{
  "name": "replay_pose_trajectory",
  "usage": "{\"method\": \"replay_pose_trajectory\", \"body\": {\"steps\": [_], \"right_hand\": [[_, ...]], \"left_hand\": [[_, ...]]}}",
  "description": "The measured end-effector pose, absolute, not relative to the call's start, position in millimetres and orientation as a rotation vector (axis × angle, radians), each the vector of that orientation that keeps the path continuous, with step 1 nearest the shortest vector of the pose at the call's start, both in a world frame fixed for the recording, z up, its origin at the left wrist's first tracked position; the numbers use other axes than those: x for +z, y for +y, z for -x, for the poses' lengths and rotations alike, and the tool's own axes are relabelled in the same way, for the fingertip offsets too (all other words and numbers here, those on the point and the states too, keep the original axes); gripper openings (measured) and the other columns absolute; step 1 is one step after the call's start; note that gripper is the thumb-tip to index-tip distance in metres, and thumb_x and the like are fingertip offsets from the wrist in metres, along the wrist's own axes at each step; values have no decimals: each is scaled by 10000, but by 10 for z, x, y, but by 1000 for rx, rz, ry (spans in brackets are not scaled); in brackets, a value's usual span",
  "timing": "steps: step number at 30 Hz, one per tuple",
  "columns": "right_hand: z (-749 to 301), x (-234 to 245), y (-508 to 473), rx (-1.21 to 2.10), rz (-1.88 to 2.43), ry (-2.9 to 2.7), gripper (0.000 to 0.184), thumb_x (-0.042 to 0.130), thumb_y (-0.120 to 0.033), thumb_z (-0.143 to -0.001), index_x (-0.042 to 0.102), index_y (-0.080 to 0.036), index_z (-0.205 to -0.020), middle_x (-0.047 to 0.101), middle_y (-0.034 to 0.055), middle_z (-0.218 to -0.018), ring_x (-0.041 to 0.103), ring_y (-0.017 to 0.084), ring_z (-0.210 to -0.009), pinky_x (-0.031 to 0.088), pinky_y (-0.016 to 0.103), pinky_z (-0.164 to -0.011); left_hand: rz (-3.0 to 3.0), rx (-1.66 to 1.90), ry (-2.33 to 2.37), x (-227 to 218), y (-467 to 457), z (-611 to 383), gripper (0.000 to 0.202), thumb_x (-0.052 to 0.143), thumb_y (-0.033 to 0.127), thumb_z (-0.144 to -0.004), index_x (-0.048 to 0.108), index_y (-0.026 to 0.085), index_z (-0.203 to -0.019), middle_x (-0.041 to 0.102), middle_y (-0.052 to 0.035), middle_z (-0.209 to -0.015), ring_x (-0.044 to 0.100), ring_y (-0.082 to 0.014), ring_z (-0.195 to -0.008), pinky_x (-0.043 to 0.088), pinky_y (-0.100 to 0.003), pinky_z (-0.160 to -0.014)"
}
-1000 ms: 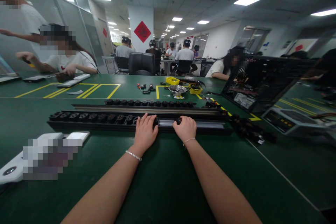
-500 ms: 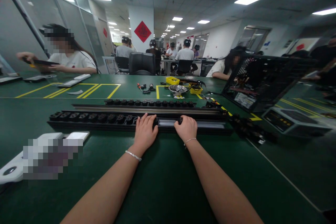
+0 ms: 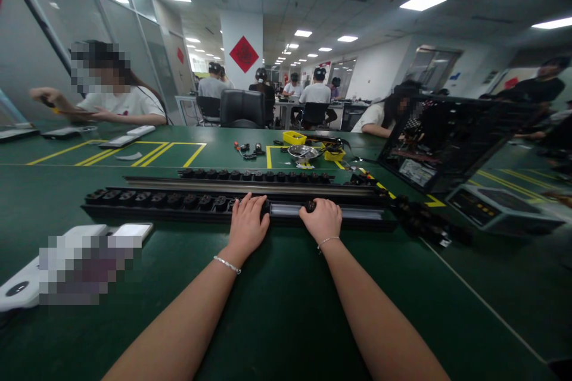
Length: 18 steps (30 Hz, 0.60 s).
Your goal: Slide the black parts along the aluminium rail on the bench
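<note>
A long black power strip rail (image 3: 156, 205) lies across the green table (image 3: 277, 309) in front of me, with a row of black socket modules along its left half and a bare silver channel (image 3: 357, 212) on the right. My left hand (image 3: 245, 225) rests on the rail, fingers curled over the last socket in the row. My right hand (image 3: 322, 220) is closed on a small black socket module (image 3: 309, 206) sitting in the channel. A second rail (image 3: 250, 181) with sockets lies just behind.
White devices (image 3: 129, 231) lie at the left. Loose black parts (image 3: 420, 220) sit at the rail's right end, by an open computer case (image 3: 447, 143) and a scale (image 3: 496, 207). Yellow bins (image 3: 294, 137) and a metal bowl (image 3: 302, 152) stand farther back. People work at the tables around.
My right hand has slid slightly to the right along the channel with the small module. The left hand has stayed in place. A standing person at far left has left the view.
</note>
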State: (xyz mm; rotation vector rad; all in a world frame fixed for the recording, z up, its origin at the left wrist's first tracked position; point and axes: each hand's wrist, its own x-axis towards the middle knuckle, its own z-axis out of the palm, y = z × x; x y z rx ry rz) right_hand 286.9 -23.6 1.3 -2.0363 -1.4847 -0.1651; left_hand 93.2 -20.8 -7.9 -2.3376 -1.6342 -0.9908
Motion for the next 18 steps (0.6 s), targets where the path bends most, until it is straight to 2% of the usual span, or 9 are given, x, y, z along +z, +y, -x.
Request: {"method": "replay_pose_trajectory", "body": {"steps": [18], "right_hand": [[-2898, 25, -237, -129, 2032, -1516, 281, 485, -334, -737, 653, -154, -873, 657, 120, -958, 525, 254, -991, 299, 384, -942]], "left_hand": [[2346, -983, -1649, -74, -206, -929, 432, 445, 281, -844, 493, 218, -1269, 576, -77, -1261, 361, -254, -1308, 209, -502, -1112]]}}
